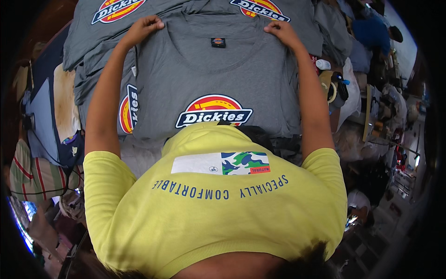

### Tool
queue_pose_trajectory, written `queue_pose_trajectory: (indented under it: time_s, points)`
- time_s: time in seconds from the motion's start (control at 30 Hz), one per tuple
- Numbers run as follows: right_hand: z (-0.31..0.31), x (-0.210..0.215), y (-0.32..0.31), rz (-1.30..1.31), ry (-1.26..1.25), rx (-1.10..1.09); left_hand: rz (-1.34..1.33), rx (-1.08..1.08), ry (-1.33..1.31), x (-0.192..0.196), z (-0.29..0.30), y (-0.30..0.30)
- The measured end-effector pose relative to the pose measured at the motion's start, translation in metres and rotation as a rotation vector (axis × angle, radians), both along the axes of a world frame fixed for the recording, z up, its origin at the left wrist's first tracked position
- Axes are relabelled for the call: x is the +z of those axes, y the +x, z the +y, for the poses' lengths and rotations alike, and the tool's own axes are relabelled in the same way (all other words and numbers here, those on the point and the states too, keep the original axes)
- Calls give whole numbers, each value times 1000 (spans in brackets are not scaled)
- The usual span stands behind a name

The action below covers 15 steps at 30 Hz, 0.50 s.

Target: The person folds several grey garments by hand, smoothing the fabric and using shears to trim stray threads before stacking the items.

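A grey T-shirt (162,88) with a red, yellow and navy chest print lies spread out in front of me, its neckline toward the far side. My left hand (147,29) pinches it at the far left shoulder. At the far right shoulder, my right hand (281,32) pinches the cloth between thumb and fingers. Inside the back of the neck sits a small dark label (218,43). The shirt's near end is hidden behind my yellow top.
More grey printed shirts (88,42) are piled beyond and to the left. On the right lie a tape roll (332,93) and a small white bottle (323,64). A scorched-looking tan pad (66,100) and a striped cloth bundle (39,174) are at the left.
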State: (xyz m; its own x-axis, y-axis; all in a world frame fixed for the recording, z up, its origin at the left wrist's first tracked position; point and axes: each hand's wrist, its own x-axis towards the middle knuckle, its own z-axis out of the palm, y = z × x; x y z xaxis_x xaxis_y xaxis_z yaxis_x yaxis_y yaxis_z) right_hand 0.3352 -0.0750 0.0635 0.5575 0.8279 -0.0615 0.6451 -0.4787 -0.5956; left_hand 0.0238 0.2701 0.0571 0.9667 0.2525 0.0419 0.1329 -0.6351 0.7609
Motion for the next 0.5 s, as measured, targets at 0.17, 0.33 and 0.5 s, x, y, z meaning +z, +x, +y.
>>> queue_pose_trajectory:
  time_s: [0.17,0.33,0.5]
  points:
    - [-2,47,-17,90,355,-26,-80,131,49,19,5,-4]
    - [-21,76,-26,66,431,-17,-168,108,39,63,-6,-17]
    - [-29,100,-37,2,382,-31,-163,31,-75,91,-13,-25]
